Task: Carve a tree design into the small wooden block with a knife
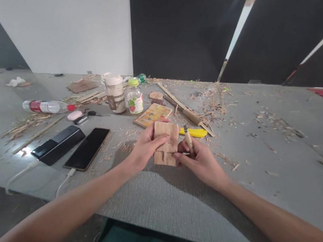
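Note:
A pale, partly carved wood block (pixel 166 130) is held over the near middle of the table. My left hand (pixel 146 144) grips it from the left side, its thumb lying across the front face. Grooves and a raised strip show on the lower half of the block. In my right hand (pixel 204 160) is a carving knife (pixel 188 140) with a light wooden handle, its short dark tip pointing up and away. The right thumb touches the block's right edge. Behind the hands lies a yellow-handled tool (pixel 194 132), its other end hidden by the block.
A patterned notebook (pixel 154 115), a lidded cup (pixel 114 95) and a drink bottle (pixel 134 99) stand or lie beyond my hands. To the left are a phone (pixel 88 148), a dark power bank (pixel 58 143) and a lying bottle (pixel 49 107). Wood shavings (pixel 213 104) litter the table.

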The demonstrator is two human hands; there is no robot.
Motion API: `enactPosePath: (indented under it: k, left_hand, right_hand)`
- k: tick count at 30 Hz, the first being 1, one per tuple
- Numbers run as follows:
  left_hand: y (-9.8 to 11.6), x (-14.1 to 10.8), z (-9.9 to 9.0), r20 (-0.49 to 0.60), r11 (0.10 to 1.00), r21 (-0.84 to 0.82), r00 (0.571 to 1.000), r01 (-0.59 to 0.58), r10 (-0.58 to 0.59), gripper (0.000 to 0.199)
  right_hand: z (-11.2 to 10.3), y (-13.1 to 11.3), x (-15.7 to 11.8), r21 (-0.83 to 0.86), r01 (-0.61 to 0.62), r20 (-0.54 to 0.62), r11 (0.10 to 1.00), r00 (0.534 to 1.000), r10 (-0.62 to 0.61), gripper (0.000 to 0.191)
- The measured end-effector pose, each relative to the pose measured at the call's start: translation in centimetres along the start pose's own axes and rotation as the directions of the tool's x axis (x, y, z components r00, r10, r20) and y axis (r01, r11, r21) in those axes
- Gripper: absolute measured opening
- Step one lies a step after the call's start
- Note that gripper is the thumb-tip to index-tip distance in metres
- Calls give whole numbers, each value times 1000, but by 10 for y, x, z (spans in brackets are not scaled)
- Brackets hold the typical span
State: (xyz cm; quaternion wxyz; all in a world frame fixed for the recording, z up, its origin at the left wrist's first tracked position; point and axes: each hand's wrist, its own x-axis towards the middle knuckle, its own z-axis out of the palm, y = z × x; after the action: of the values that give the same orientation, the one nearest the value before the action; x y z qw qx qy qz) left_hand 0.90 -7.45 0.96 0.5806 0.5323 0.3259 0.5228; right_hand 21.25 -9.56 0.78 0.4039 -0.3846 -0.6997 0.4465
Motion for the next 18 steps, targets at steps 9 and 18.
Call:
enactPosePath:
  k: [9,18]
  left_hand:
    - [0,2,1,-84,1000,17,996,-11,12,41]
    - [4,-1,6,-180,998,-47,983,31,-39,24]
  right_hand:
    - [-3,2,2,-23,-33,-16,999,999,33,37]
    - [-5,8,5,-10,-150,-48,989,988,149,47]
